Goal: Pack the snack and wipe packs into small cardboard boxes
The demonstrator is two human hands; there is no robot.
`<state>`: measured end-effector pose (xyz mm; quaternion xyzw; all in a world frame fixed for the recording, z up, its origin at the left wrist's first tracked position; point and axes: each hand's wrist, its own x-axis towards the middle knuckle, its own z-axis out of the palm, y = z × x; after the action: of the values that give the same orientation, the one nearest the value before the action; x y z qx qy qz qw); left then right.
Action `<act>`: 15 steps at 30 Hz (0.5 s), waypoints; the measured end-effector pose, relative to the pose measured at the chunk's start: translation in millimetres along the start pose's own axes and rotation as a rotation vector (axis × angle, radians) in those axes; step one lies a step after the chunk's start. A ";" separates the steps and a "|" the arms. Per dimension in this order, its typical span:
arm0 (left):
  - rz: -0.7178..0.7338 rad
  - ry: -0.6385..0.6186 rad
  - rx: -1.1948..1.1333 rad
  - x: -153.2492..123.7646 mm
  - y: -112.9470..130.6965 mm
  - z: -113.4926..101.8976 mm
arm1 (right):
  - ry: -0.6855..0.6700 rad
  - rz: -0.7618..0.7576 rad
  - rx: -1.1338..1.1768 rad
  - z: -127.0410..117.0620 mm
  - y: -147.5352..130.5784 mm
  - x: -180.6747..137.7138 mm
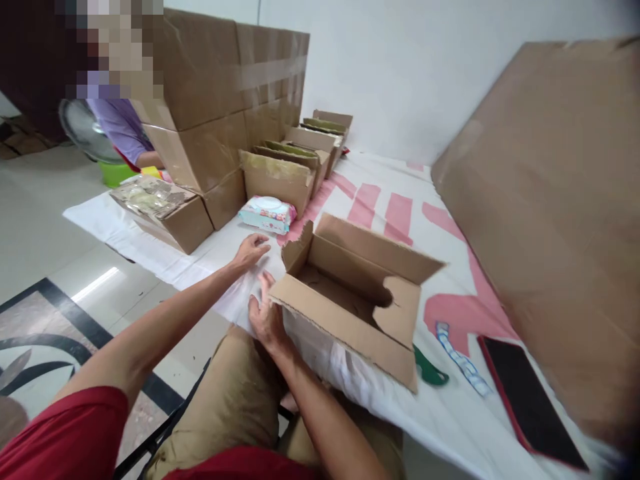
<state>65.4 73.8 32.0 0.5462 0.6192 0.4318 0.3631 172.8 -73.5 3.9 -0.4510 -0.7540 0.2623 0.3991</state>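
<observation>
The open cardboard box [345, 319] sits at the near edge of the desk [450, 427], right in front of the seated person, on a white sheet with pink markings. All its flaps are folded outward. As far as I can see it is empty, with only the brown bottom showing.

The right hand [267, 315] is at the box's near left corner. Its fingers are loosely spread and lie against the edge of the near flap, and I see no closed grip on anything. The left hand [253, 251] lies a little farther off, palm down and open on the sheet just left of the box, holding nothing.

I'd judge the box light and fairly stiff in the walls. The flaps look floppy and one has a torn edge, so the corners or side walls would give a firmer hold than a flap.

A soft pack of wipes [267, 213] lies on the sheet beyond the left hand. Behind it a row of small open boxes [295, 160] runs toward the far wall, with something greenish in them that I cannot make out. Left of these stands a tall stack of taped cartons [225, 100]. In front of it is a low box [165, 210] topped with crinkled plastic wrapping.

A large cardboard sheet [550, 213] leans at the right. A dark phone [530, 400] lies flat near its foot. Another person's purple sleeve [120, 127] shows at the far left.
</observation>
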 end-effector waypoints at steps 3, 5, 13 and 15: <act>0.008 -0.089 -0.047 -43.8 -1.6 -16.5 | -0.020 0.015 0.000 -11.8 -13.2 -24.6; 0.036 -0.186 -0.070 -70.2 -0.9 -29.4 | -0.138 -0.063 0.050 -30.5 -24.5 -54.0; 0.326 -0.423 -0.131 -119.5 23.5 -40.3 | -0.049 0.161 0.182 -176.0 -38.4 -182.3; 0.349 -0.477 -0.176 -118.1 36.5 -31.0 | 0.219 0.330 0.071 -210.1 -25.9 -193.4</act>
<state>66.6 -46.2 74.7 0.6967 0.3732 0.3993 0.4647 389.9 -249.9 67.0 -0.5797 -0.6123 0.3000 0.4461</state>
